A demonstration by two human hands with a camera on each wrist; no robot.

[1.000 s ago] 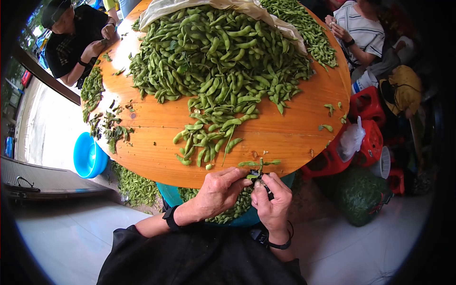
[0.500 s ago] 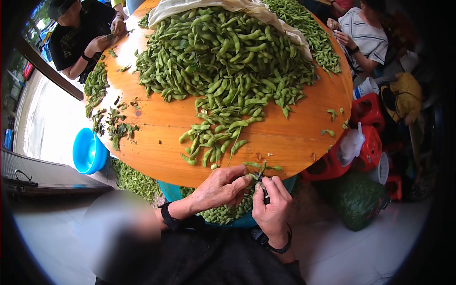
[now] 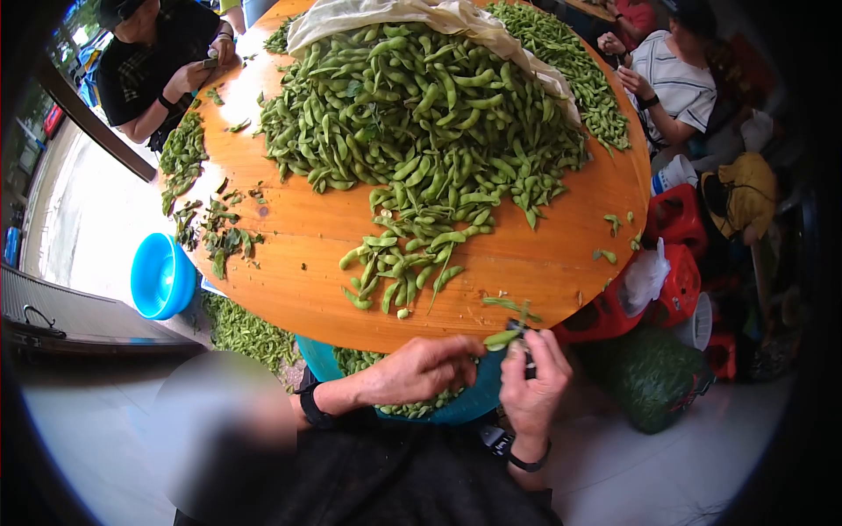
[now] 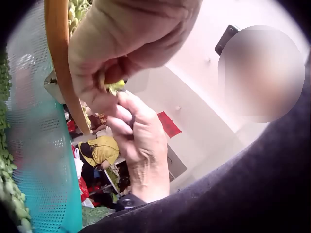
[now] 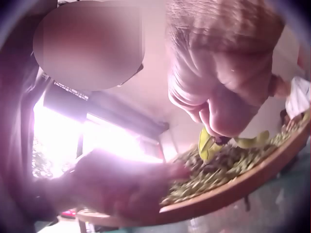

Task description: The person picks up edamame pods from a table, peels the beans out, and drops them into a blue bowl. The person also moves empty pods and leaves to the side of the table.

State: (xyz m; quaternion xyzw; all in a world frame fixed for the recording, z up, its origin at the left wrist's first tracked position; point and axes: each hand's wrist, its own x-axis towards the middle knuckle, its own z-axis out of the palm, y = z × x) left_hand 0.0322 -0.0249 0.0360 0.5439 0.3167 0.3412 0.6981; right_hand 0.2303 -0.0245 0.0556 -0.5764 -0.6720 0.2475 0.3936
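Note:
My right hand (image 3: pixel 533 381) pinches a sprig bearing green edamame pods (image 3: pixel 502 339) just off the table's near edge. A small black object (image 3: pixel 530 361) sits in the same grip, its kind mostly hidden by the fingers. To the left of that sprig is my left hand (image 3: pixel 425 368), fingers loosely bent, fingertips close to the nearest pod. From the right wrist, a pod (image 5: pixel 206 144) hangs below the right fingertips, while the blurred left hand (image 5: pixel 126 184) stays apart from it. Beneath both hands stands a teal basket (image 3: pixel 317 358) containing pods.
A large heap of edamame (image 3: pixel 421 114) spills from a cloth sack (image 3: pixel 438 16) over the round wooden table (image 3: pixel 307 307). Leaf scraps (image 3: pixel 230 241) lie at left. Around stand a blue basin (image 3: pixel 164 276), red stools (image 3: pixel 674 285) and a green bag (image 3: pixel 645 381). Other people sit across.
My hands have drawn apart: the left has let go of the sprig and slipped back from it, and the right has shifted right and slightly down with the sprig.

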